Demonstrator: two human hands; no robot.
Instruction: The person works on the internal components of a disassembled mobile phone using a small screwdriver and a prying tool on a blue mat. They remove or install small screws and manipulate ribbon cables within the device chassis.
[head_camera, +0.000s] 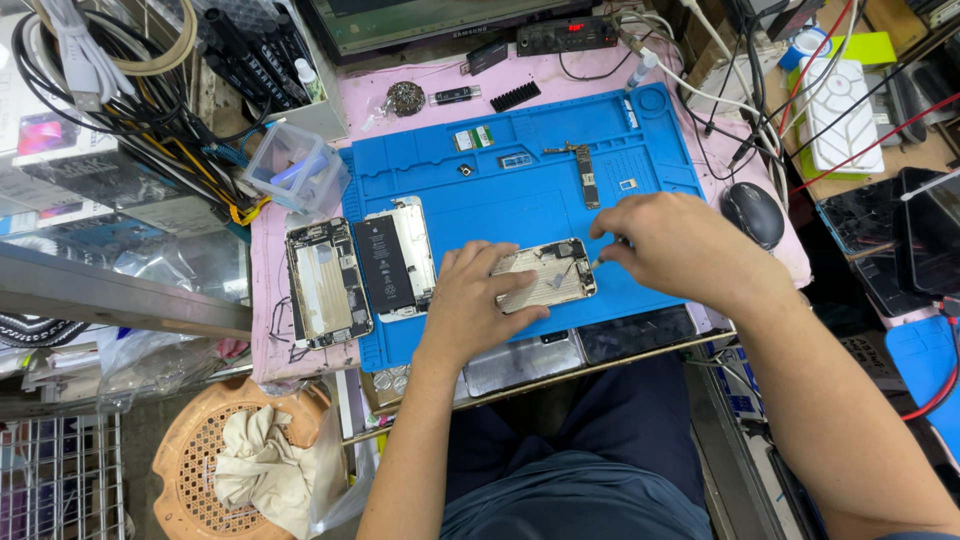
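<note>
An opened phone body (548, 276) with a bare metal inside lies on a blue work mat (520, 185). My left hand (478, 300) rests flat on its left end and holds it down. My right hand (665, 240) pinches a thin tool whose tip touches the phone's right end; the tool itself is mostly hidden by my fingers. To the left lie a second opened phone with a black battery (397, 257) and a third opened phone frame (327, 283), partly off the mat.
A small circuit board (586, 172) and tiny parts lie on the mat's far side. A clear plastic box (296, 166) stands at the left, a black mouse (753, 212) at the right. Cables, tools and a monitor edge crowd the back. A basket with a cloth (240, 460) sits below left.
</note>
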